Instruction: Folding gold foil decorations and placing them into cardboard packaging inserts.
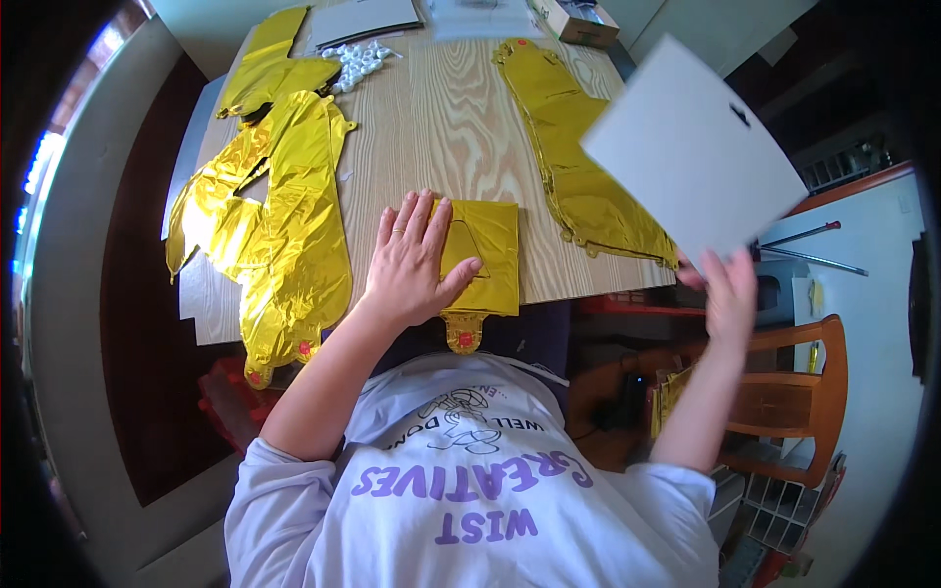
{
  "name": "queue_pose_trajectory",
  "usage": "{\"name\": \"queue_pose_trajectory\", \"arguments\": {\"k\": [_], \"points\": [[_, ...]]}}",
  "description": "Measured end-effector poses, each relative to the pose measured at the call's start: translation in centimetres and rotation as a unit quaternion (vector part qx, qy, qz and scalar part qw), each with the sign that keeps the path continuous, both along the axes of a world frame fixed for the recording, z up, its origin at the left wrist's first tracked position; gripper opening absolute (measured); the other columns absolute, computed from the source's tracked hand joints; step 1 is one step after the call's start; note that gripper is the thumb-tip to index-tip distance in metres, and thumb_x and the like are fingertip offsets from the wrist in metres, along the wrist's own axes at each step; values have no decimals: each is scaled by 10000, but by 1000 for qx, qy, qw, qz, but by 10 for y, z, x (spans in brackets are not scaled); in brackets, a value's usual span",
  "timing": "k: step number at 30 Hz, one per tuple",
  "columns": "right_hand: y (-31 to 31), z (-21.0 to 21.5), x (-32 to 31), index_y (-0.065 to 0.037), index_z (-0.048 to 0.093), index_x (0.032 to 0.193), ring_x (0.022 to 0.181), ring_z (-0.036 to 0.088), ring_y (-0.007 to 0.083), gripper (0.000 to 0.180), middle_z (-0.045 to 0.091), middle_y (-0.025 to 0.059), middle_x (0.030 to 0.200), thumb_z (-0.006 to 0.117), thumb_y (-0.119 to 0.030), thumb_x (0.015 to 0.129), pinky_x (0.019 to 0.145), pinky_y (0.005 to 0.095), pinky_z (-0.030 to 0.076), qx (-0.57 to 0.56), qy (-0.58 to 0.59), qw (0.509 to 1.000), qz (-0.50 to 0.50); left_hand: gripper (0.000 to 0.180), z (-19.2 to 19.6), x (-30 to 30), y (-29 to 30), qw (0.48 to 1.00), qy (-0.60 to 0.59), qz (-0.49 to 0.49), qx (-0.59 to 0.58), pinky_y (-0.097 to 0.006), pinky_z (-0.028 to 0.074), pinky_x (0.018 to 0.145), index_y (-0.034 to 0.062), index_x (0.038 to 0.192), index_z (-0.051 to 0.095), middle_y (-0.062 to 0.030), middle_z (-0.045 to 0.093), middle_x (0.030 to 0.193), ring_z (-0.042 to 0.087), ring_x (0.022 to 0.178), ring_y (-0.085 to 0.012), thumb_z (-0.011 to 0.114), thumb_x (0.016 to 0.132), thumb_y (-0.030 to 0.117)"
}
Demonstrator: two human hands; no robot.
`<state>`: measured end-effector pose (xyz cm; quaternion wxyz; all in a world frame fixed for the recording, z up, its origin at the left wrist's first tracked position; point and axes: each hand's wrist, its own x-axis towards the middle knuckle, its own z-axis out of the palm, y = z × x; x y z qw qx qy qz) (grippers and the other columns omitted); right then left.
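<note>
My left hand lies flat with its fingers stretched out, pressing on a gold foil balloon folded into a square at the table's near edge. The balloon's tab, which has a red spot, hangs over that edge. To the right, my right hand grips a white card by its lower corner. The card is raised and tilted beyond the table's right side, with a dark hanging slot near one edge. Part of the folded balloon is hidden under my left hand.
Flat gold foil balloons lie on the wood-grain table: a large one at left, another behind it, and one at right. Small white pieces, white cards and a box sit farther back. A wooden chair stands right.
</note>
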<state>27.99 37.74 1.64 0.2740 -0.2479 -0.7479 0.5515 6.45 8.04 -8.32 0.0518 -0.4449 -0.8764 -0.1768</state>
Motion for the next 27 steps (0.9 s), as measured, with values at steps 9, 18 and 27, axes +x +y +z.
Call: {"name": "queue_pose_trajectory", "arguments": {"k": [9, 18, 27], "points": [[-40, -80, -169, 22, 589, 917, 547, 599, 139, 154, 642, 97, 701, 589, -123, 864, 499, 303, 447, 177, -183, 961, 111, 767, 6, 4, -1, 999, 23, 13, 20, -502, 122, 1129, 4, 1413, 318, -216, 303, 1467, 219, 1390, -381, 427, 891, 555], [-62, -23, -157, 14, 632, 648, 600, 609, 298, 378, 599, 188, 614, 660, -353, 736, 603, 393, 474, 345, -456, 750, 332, 749, 4, 0, -3, 999, -19, 43, 18, -492, 162, 1120, 5, 1422, 303, -229, 296, 1468, 234, 1384, -381, 418, 910, 539], [-89, -62, -163, -62, 524, 1273, 1278, 414, 324, 385, 488, 108, 1357, 533, -180, 906, 1092, 440, 278, 459, -136, 814, 330, 566, 22, -41, -28, 974, -175, 43, 135, -447, 238, 1109, 2, 1385, 349, -219, 396, 1395, 342, 1324, -353, 476, 939, 325]]}}
